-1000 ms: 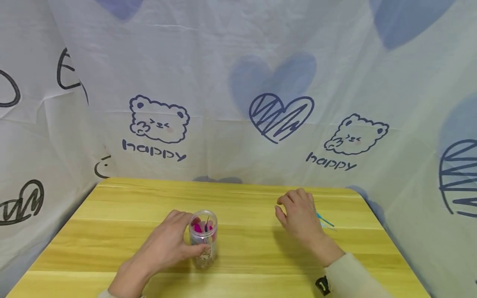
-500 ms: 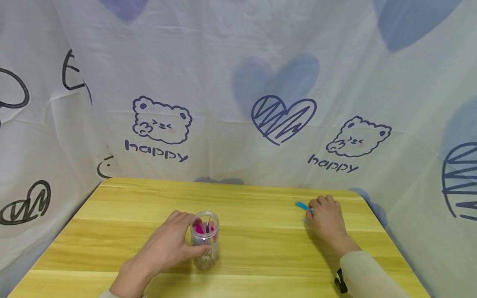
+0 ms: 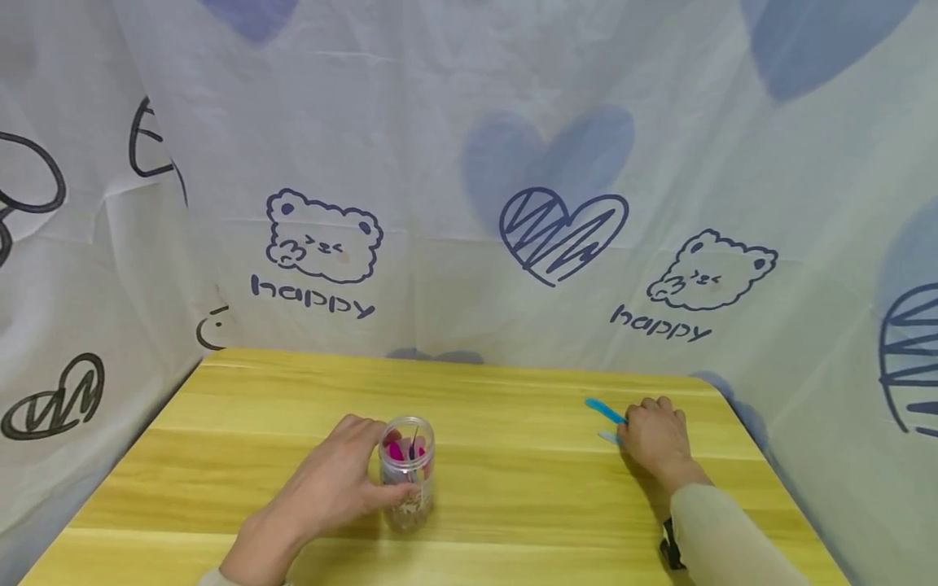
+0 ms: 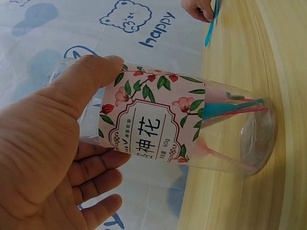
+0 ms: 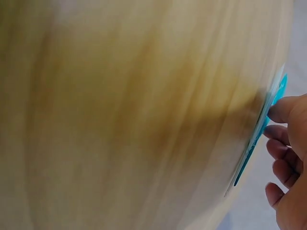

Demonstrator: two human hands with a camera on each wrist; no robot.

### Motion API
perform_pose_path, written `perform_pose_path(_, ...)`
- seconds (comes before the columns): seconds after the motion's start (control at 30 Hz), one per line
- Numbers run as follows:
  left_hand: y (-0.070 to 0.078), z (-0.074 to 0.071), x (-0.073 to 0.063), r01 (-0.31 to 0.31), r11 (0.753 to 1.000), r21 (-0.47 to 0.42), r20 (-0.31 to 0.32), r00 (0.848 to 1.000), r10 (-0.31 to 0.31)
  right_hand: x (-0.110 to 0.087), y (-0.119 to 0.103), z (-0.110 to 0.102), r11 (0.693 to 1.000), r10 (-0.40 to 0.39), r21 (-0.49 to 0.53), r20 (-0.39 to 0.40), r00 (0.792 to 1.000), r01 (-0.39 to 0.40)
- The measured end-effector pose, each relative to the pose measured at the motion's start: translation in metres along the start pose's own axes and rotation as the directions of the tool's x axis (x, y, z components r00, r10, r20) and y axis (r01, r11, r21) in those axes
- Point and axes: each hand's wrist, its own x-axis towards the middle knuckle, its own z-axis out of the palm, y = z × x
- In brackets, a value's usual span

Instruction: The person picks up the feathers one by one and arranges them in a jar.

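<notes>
A clear plastic jar [image 3: 407, 513] without a lid stands on the table, gripped by my left hand [image 3: 322, 480] between thumb and fingers. In the left wrist view its pink floral label [image 4: 151, 120] faces the camera. Pink and blue thin-handled plastic pieces [image 4: 225, 109] stand inside it. Farther right, my right hand [image 3: 655, 435] pinches a slim blue plastic piece [image 3: 602, 409] with a wider end, low at the table. A pale, see-through slim piece [image 3: 608, 437] lies beside the blue one, partly under the hand. The exact kind of both pieces is unclear.
The wood-grain table [image 3: 498, 505] has rounded far corners. A white cloth [image 3: 440, 293] with hearts and bear drawings hangs behind it and along its sides. A black band [image 3: 669, 547] shows at my right sleeve.
My right hand has moved right and slightly nearer, from above the slim pieces to their near end, where its fingers now pinch the blue one. My left hand keeps holding the jar in place.
</notes>
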Motion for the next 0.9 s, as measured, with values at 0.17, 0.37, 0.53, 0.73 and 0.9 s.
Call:
perform_pose_path(0.17, 0.001, 0.0, 0.0, -0.005, 1.0, 0.001, -0.005, 1.0, 0.005, 0.001, -0.001, -0.002, 0.999, 0.023, 0.023, 0.029, 0.999, -0.023)
perform_pose_path(0.37, 0.0, -0.001, 0.0, -0.009, 1.0, 0.007, -0.009, 1.0, 0.009, 0.006, -0.005, -0.015, 0.987, 0.079, 0.128, 0.154, 0.985, -0.099)
perform_pose_path(0.53, 0.0, -0.001, 0.0, -0.009, 1.0, 0.001, -0.009, 1.0, 0.009, 0.008, -0.008, -0.026, 0.958, 0.091, 0.238, 0.27, 0.959, -0.158)
perform_pose_path(0.73, 0.0, -0.001, 0.0, -0.006, 1.0, -0.003, -0.004, 1.0, 0.006, 0.007, -0.013, -0.027, 0.979, 0.037, 0.188, 0.221, 0.975, -0.08)
perform_pose_path(0.9, 0.001, 0.0, 0.0, -0.002, 1.0, -0.002, 0.0, 1.0, 0.002, 0.003, -0.021, -0.025, 0.996, -0.026, 0.092, 0.122, 0.992, 0.015)
